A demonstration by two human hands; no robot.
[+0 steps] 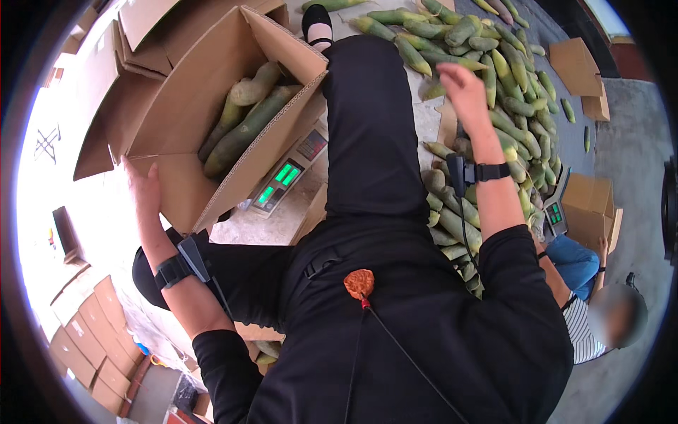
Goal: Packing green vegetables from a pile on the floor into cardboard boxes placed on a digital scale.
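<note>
My left hand [142, 188] grips the near left edge of an open cardboard box [180, 100], with the thumb on its inner side. Inside the box lie several large green radishes [249, 127], bunched toward the right wall. The box rests on a digital scale [280, 177] whose display glows green; most of its platform is hidden under the box. My right hand [465, 93] hovers over the near edge of a big heap of green radishes [511, 106]. Nothing shows in its fingers, which are loosely extended.
Other open cartons [98, 100] stand left of the box. Stacked cardboard boxes [87, 344] are at the lower left. Beyond the heap, at right, a co-worker [582, 318] sits beside a second scale [555, 212] and a carton [588, 204]. My legs lie between box and heap.
</note>
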